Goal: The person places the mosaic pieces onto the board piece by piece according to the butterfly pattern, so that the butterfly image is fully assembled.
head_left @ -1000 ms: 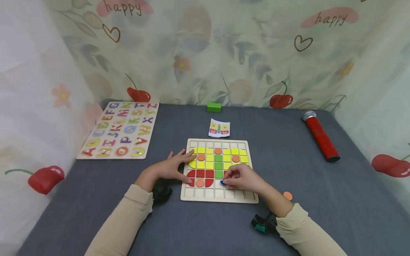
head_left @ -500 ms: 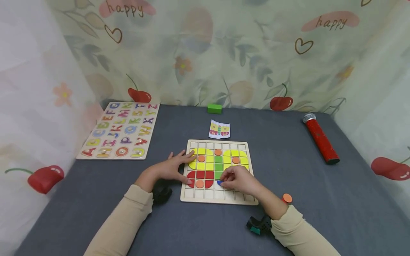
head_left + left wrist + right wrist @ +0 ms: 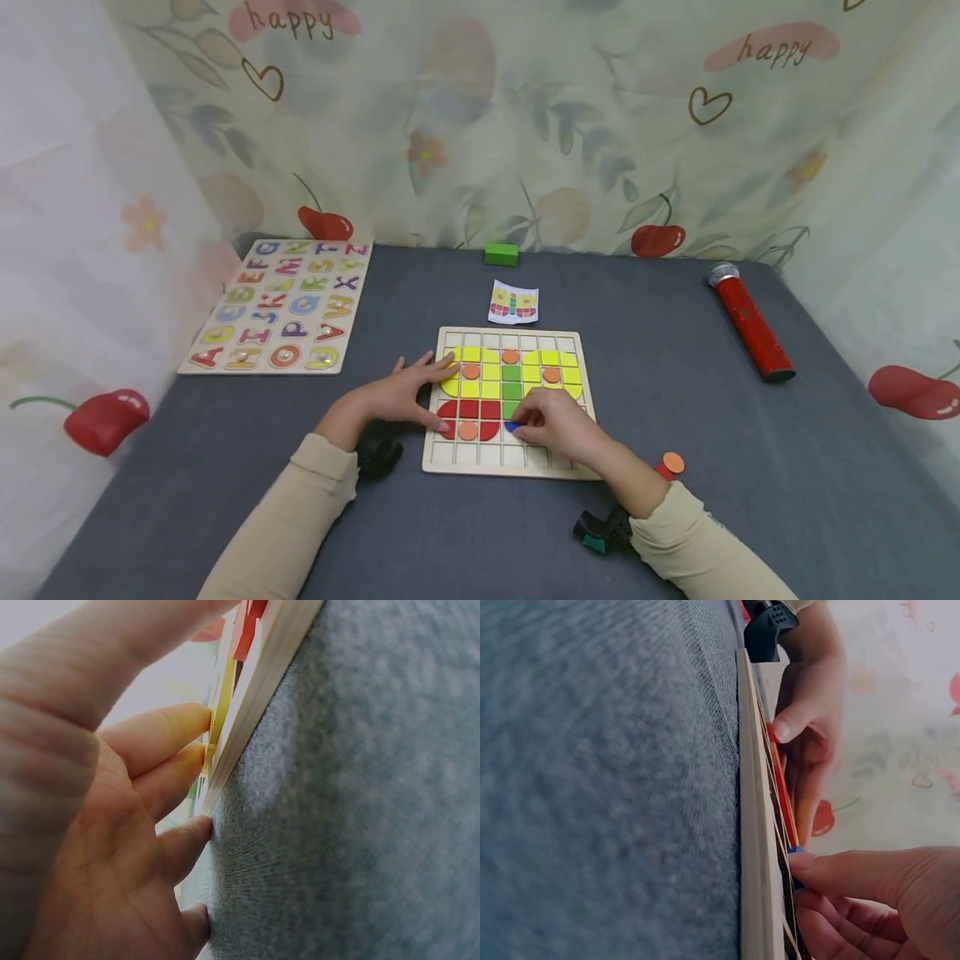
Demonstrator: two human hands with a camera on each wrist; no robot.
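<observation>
A wooden grid board (image 3: 491, 457) lies on the dark cloth, filled in part with yellow, red, green and orange pieces. My right hand (image 3: 558, 423) pinches a small blue piece (image 3: 512, 427) between thumb and fingers, at the cell just below the green column (image 3: 511, 387). The right wrist view shows the blue piece (image 3: 796, 850) against the board, under the thumb tip. My left hand (image 3: 397, 393) rests on the board's left edge with fingers spread, the thumb by the red pieces (image 3: 469, 408) and fingertips on the yellow ones. Board cells under the right hand are hidden.
Behind the board lies a small butterfly pattern card (image 3: 513, 302), with a green block (image 3: 501, 253) farther back. An alphabet board (image 3: 277, 308) is at the left, a red microphone (image 3: 752, 325) at the right. An orange disc (image 3: 673, 462) lies beside the right forearm.
My right hand has shifted slightly left with the blue piece, to the cell under the green column. Something red has come into view by the orange disc. My left hand stays put.
</observation>
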